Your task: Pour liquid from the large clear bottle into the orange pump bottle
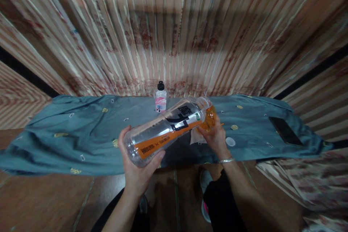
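Observation:
My left hand [140,168] is wrapped around the base of a large clear plastic bottle [163,130] with a silver and orange label. The bottle lies tilted in the air, its neck end up and to the right. My right hand [213,134] is closed around a small clear container [209,116] with orange liquid in it. The bottle's mouth meets this container's top; whether liquid passes between them I cannot tell. Behind the large bottle stands a small clear bottle [161,101] with a black cap and pink label. Near my right wrist lies a white round cap [230,141].
A blue-green patterned cloth [89,130] covers the table. A white tissue [197,137] lies below the container. On the right rests a dark phone [285,130]. Striped, printed curtains [168,36] hang behind and at the sides. My feet are on the floor below.

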The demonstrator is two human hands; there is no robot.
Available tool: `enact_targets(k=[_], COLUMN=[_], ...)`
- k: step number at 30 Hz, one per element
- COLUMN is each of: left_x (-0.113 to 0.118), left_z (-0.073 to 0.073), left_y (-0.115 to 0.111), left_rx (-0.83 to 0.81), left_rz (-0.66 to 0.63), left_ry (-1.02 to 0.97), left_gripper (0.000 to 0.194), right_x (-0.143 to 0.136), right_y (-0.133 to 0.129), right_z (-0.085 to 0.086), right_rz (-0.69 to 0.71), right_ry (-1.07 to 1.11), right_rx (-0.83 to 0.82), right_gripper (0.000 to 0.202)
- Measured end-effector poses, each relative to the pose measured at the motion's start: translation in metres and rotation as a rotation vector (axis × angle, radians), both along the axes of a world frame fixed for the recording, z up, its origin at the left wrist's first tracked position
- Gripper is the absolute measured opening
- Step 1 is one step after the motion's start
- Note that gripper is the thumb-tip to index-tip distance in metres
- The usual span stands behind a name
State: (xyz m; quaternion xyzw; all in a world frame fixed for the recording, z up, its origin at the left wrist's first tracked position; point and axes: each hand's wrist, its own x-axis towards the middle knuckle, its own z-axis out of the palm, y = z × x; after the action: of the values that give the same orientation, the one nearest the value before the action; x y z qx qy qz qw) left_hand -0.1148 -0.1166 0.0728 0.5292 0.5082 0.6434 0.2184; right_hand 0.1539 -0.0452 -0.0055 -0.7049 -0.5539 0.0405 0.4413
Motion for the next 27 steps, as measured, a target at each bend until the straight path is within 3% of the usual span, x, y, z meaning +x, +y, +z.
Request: enact_targets(k=[19,27], left_x=[-0.01,-0.003], left_z=[-0.013,-0.009], left_y=[0.001,0.0], left_rx=[-0.1,-0.097], left_rz=[-0.07,-0.028], left_ry=[-0.074,-0.109], left_gripper=[0.096,0.094], right_x=[0.001,0.002], right_y=[0.001,0.0], right_z=[-0.001,-0.003], right_rz=[0.025,0.028], right_ry=[0.009,-0.011], right_rx=[0.017,0.007], right_gripper=[0.09,0.091])
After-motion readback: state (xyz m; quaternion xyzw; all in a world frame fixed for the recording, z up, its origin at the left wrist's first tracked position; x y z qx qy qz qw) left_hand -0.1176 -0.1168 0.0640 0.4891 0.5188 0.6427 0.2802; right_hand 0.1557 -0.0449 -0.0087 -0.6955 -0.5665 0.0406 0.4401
